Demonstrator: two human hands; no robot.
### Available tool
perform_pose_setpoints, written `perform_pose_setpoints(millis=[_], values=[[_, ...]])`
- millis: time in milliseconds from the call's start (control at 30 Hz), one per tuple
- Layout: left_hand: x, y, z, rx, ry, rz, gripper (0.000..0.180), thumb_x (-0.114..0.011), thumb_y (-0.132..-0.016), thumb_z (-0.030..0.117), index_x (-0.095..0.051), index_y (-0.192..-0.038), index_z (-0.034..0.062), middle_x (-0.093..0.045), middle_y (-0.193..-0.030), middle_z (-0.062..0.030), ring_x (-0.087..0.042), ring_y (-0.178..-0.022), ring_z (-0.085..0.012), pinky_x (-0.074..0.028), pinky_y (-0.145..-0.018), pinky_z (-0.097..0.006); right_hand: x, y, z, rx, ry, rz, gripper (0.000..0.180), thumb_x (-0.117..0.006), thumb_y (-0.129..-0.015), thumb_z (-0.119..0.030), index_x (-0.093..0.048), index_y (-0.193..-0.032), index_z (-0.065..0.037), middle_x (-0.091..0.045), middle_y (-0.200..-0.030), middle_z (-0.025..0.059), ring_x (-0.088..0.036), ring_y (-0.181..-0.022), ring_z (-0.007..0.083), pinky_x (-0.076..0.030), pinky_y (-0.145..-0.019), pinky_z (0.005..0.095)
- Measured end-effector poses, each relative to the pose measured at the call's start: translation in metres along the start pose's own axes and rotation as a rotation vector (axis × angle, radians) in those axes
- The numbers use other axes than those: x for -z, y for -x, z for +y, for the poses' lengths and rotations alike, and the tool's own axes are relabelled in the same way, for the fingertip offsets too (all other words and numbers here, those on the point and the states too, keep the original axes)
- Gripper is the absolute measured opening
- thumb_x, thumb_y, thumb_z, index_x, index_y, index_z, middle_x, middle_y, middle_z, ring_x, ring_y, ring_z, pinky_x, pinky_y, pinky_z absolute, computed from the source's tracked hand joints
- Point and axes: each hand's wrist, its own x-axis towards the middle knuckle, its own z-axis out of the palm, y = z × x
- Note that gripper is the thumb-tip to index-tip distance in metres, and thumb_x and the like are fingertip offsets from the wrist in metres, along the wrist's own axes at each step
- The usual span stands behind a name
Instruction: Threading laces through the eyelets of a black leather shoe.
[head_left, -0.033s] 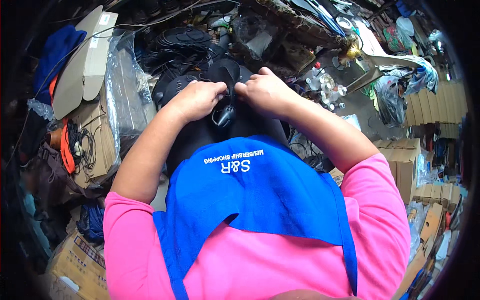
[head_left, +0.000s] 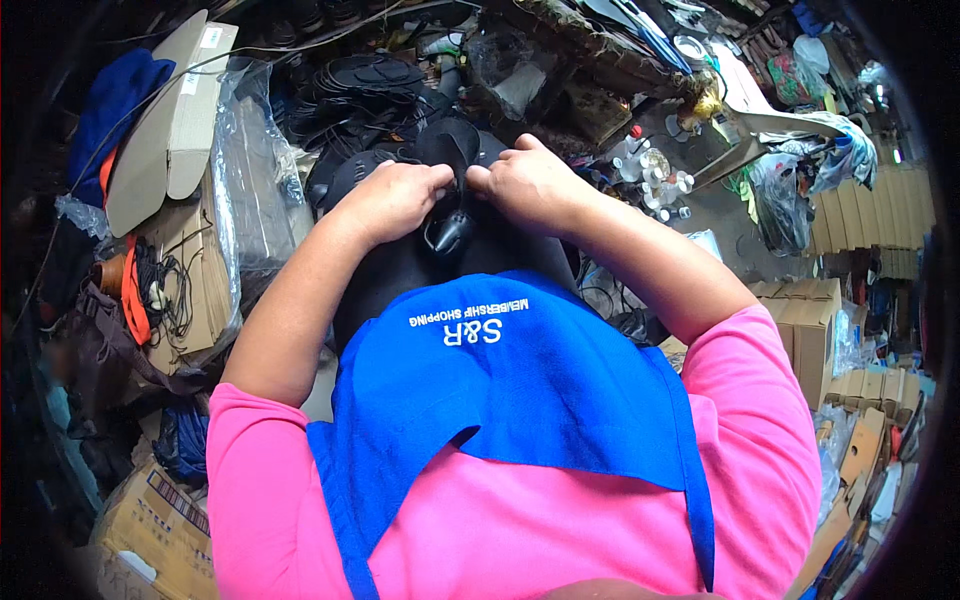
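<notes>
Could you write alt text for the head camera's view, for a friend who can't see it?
Two bare hands, left hand and right hand, flank a black, shoe-like piece in front of a blue apron and pink shirt. Cardboard, plastic bottles and a pile of thin black pieces lie around them.

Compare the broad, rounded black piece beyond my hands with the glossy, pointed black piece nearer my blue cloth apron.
The broad, rounded black piece looks wider; the glossy, pointed black piece looks narrower. The rounded piece lies farther from the blue cloth apron; the pointed one lies nearer. Both are black; whether they join is unclear.
</notes>
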Motion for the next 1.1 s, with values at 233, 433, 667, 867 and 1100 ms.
perform_pose_setpoints(millis=[233,433,667,867,1100], values=[[0.015,0.04,-0.022,0.014,-0.206,0.096,0.01,-0.051,-0.078,0.005,-0.054,-0.088,0.004,-0.06,-0.081,-0.0185,-0.059,-0.084,-0.0379,-0.045,-0.076,-0.043,-0.013,0.022,0.034,0.054,-0.062,0.025,0.022,-0.054,-0.078,-0.01,-0.057,-0.098,-0.018,-0.063,-0.078,0.0063,-0.061,-0.089,0.0251,-0.039,-0.081,0.0388],[0.056,0.157,-0.081,0.407,0.175,0.348,0.013,-0.058,-0.083,0.003,-0.063,-0.095,0.0027,-0.062,-0.083,-0.0059,-0.057,-0.078,-0.0165,-0.045,-0.072,-0.03,-0.031,0.084,0.081,-0.62,-0.801,0.112,0.013,-0.069,-0.082,-0.025,-0.066,-0.089,-0.015,-0.062,-0.07,0.0049,-0.057,-0.069,0.0156,-0.042,-0.069,0.0286],[0.092,0.099,-0.013,-0.151,1.276,0.629,0.015,-0.062,-0.087,0.004,-0.063,-0.102,-0.0002,-0.066,-0.091,-0.0102,-0.06,-0.083,-0.0165,-0.047,-0.079,-0.026,0.008,0.002,0.044,-0.191,-2.011,0.664,0.024,-0.063,-0.091,-0.025,-0.06,-0.1,-0.004,-0.062,-0.093,0.0049,-0.059,-0.086,0.0153,-0.049,-0.083,0.0336],[0.075,0.096,0.038,-0.101,1.378,0.156,0.029,-0.044,-0.099,0.032,-0.051,-0.092,0.005,-0.057,-0.079,-0.0081,-0.055,-0.061,-0.0207,-0.049,-0.06,-0.031,0.01,0.016,0.02,0.167,-1.615,0.119,0.026,-0.053,-0.095,-0.033,-0.056,-0.097,-0.007,-0.062,-0.084,0.0091,-0.06,-0.079,0.0211,-0.047,-0.074,0.0329],[0.143,0.229,-0.06,0.452,-0.438,0.506,0.016,-0.067,-0.079,0.006,-0.064,-0.092,-0.001,-0.061,-0.089,-0.0128,-0.061,-0.081,-0.025,-0.048,-0.075,-0.033,-0.04,0.143,0.105,-0.535,-0.508,0.122,0.027,-0.063,-0.086,-0.017,-0.065,-0.113,-0.012,-0.067,-0.101,0.0133,-0.065,-0.091,0.0262,-0.049,-0.081,0.0328]])
